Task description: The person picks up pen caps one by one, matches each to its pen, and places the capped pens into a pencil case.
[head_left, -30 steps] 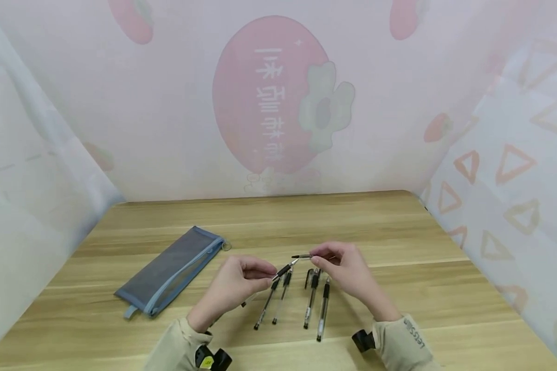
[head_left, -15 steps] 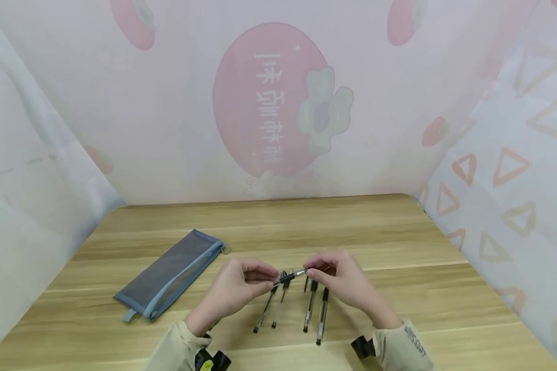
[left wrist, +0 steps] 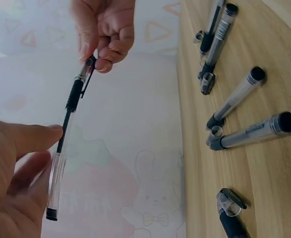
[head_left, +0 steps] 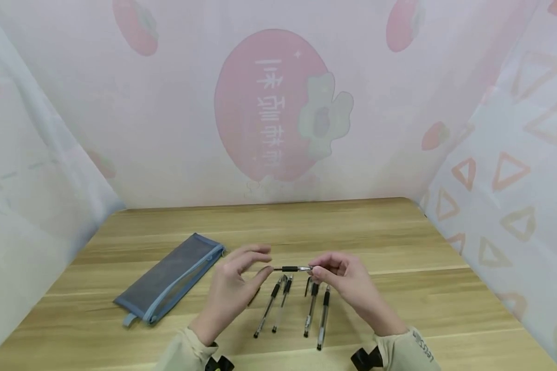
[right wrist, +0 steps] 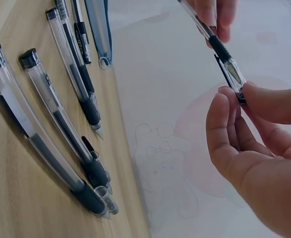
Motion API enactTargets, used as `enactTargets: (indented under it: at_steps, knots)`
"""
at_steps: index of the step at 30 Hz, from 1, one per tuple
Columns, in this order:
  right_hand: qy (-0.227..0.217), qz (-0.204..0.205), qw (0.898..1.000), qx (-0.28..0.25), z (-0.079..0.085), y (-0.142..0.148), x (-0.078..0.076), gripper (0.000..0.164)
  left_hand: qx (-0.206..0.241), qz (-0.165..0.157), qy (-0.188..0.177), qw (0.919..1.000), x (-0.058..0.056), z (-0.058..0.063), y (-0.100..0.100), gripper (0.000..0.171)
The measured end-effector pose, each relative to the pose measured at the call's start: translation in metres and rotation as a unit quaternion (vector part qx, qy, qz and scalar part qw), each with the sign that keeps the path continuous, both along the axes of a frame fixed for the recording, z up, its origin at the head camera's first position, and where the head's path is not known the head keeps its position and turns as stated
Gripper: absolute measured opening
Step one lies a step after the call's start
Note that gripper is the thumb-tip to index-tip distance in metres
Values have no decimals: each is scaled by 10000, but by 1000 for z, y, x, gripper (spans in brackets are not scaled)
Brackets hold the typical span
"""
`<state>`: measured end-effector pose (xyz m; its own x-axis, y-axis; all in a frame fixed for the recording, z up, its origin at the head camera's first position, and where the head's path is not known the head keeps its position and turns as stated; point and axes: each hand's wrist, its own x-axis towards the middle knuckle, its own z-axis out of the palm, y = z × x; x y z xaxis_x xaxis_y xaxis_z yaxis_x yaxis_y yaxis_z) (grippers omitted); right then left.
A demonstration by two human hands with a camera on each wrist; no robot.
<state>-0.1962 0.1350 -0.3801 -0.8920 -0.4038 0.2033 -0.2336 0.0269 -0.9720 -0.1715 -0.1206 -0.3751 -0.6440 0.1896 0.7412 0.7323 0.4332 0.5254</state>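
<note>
A clear gel pen with a black grip (head_left: 290, 269) lies level between my hands, above the table. My right hand (head_left: 350, 283) pinches the clear pen cap (left wrist: 89, 74) between thumb and fingertips, and the pen's tip is inside that cap. On the pen's other side is my left hand (head_left: 234, 281). Its thumb touches the barrel, while the fingers are spread apart from the thumb in the head view. Beneath the hands, several similar gel pens (right wrist: 51, 144) lie on the wooden table (head_left: 371, 232). One more lies partly hidden by my left hand.
A blue-grey mesh pencil pouch (head_left: 171, 273) with a zipper lies left of my hands. Small clear caps (left wrist: 216, 132) sit by the tips of some pens. A printed pink cloth (head_left: 176, 123) hangs behind the table, with more cloth at both sides.
The cap in my right hand, apart from the pen tip earlier, has come onto it. My left fingers, which pinched the barrel, have spread. The pen has turned from slanted to level.
</note>
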Motion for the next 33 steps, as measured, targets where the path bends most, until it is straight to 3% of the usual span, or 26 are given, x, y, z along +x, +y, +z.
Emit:
enactTargets:
  at_steps: [3, 6, 9, 12, 16, 19, 23, 30, 33]
  knots:
    - [-146, 30, 9998, -136, 0, -1, 1, 19, -170, 915, 318, 9952, 0, -1, -1, 36]
    - [-261, -142, 9992, -283, 0, 6, 4, 20, -18, 1461, -242, 9890, -1, -1, 6, 55]
    - [-330, -261, 9983, -407, 1, 8, 7, 21, 248, 1701, -989, 9801, 1, -1, 9, 66]
    - [-324, -281, 9981, -446, 1, 5, 7, 21, 589, 1459, -1436, 9770, 4, -3, 6, 59]
    - [-291, -364, 9981, -403, -1, 5, 7, 20, 1262, 674, -1948, 9704, 8, -8, -2, 42]
    - [-290, -437, 9980, -349, -2, 6, 6, 20, 2105, -100, -2472, 9458, 10, -11, -9, 35]
    - [-221, -348, 9990, -197, -2, 7, 5, 21, 2934, -733, -2961, 9060, 11, -10, -16, 34]
    - [-191, -182, 9996, -95, -2, 5, 7, 23, 3497, -682, -3415, 8697, 12, -12, -17, 35]
    - [-261, -151, 9995, -135, -2, 4, 9, 24, 3658, -616, -3437, 8627, 12, -13, -17, 33]
